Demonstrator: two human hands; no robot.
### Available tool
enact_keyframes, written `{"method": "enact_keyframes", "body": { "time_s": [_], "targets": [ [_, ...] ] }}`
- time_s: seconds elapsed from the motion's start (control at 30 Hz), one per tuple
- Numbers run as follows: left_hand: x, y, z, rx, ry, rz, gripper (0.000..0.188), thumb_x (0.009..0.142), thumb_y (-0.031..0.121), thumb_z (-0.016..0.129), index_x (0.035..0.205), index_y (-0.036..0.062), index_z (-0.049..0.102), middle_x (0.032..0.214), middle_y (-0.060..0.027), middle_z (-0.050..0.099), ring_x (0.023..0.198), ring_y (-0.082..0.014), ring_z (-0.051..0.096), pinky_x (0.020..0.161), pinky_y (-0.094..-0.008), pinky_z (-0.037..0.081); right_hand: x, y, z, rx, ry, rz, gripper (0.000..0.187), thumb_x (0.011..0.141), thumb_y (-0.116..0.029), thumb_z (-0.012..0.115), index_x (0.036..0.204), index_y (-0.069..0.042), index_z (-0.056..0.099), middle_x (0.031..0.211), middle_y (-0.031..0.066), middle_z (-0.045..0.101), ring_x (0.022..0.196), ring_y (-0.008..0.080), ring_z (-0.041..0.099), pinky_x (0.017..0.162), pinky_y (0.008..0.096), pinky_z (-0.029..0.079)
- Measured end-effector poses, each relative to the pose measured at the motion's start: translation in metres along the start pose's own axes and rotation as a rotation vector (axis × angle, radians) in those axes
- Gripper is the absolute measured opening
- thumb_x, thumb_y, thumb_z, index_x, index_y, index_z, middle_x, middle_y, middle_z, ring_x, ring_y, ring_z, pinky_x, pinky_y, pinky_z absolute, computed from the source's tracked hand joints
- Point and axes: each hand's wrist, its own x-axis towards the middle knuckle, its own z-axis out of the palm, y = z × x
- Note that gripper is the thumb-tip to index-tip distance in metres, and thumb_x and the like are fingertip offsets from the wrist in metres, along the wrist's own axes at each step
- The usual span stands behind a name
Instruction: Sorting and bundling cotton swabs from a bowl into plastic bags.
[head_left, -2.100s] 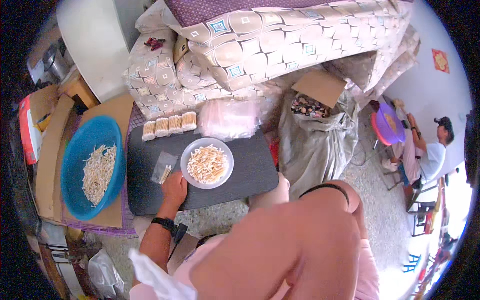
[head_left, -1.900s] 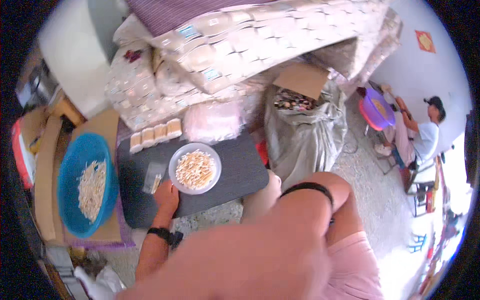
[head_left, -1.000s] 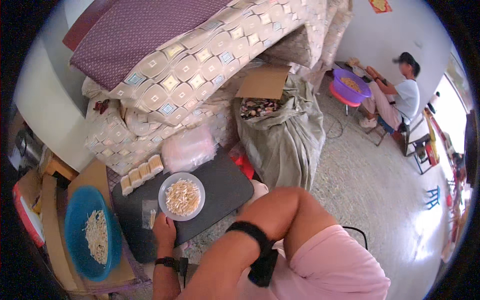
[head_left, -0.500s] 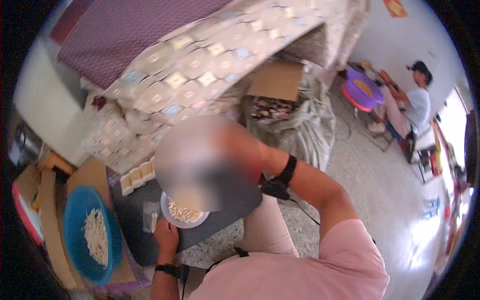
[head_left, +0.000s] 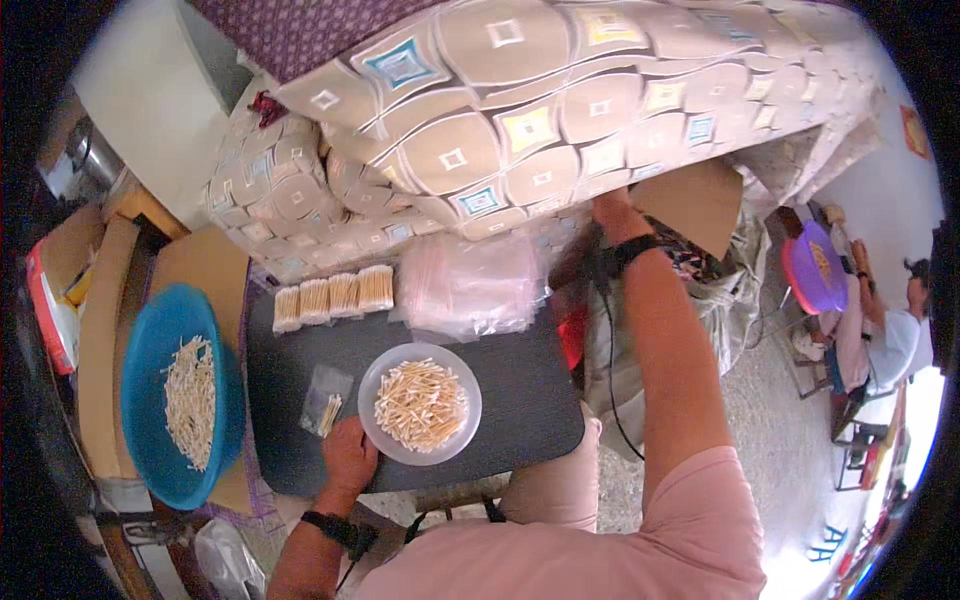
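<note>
Your left hand [head_left: 348,455] rests on the dark board [head_left: 520,390] at about seven o'clock from the clear round bowl [head_left: 420,404], fingers loosely curled with the fingertips touching or nearly touching the bowl's rim; it grips nothing that you can make out. The bowl sits near the middle of the board and holds a heap of pale short sticks. Just beside your left hand, at about eleven o'clock from it, lies a small clear bag [head_left: 326,400] with a few sticks inside.

Your right hand [head_left: 610,212] is stretched far out to about one o'clock from the bowl, up against the patterned cushions [head_left: 520,130] and next to a brown cardboard flap [head_left: 697,200]. Only the back of the hand and the wrist with its black band show, so whether it is open or closed cannot be told.

At twelve o'clock from the bowl a stack of clear plastic bags [head_left: 468,290] lies at the board's far edge. At eleven o'clock, a row of bundled sticks [head_left: 333,296] stands along the same edge. At nine o'clock, off the board, a blue basin [head_left: 155,400] holds more loose sticks. Far off at three o'clock, another person [head_left: 885,330] sits near a purple stool [head_left: 815,265].
</note>
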Motion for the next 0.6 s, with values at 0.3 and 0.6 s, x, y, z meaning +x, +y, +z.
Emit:
{"method": "enact_keyframes", "body": {
  "time_s": [0.3,0.6],
  "targets": [
    [0.003,-0.004,0.012,-0.019,-0.058,-0.021,0.011,0.078,0.015,0.057,0.083,0.0056,0.059,0.080,-0.0169,0.058,0.077,-0.0392,0.055,0.067,-0.0486,0.044,0.000,-0.028,-0.060,-0.775,-0.129,-0.441,0.043,0.089,-0.020,0.050,0.131,-0.012,0.045,0.129,0.0068,0.050,0.111,0.0243,0.052,0.088,0.0412,0.045],
    [0.014,0.000,0.009,-0.107,-0.038,0.001,0.020,0.086,0.022,0.049,0.089,0.0054,0.060,0.087,-0.0175,0.062,0.085,-0.0366,0.059,0.073,-0.0480,0.046,-0.253,-0.017,0.031,-0.996,-0.363,-0.062,0.021,0.088,-0.008,0.053,0.107,-0.004,0.061,0.095,0.0037,0.064,0.073,0.0105,0.061,0.062,0.0242,0.049]
  ]
}}
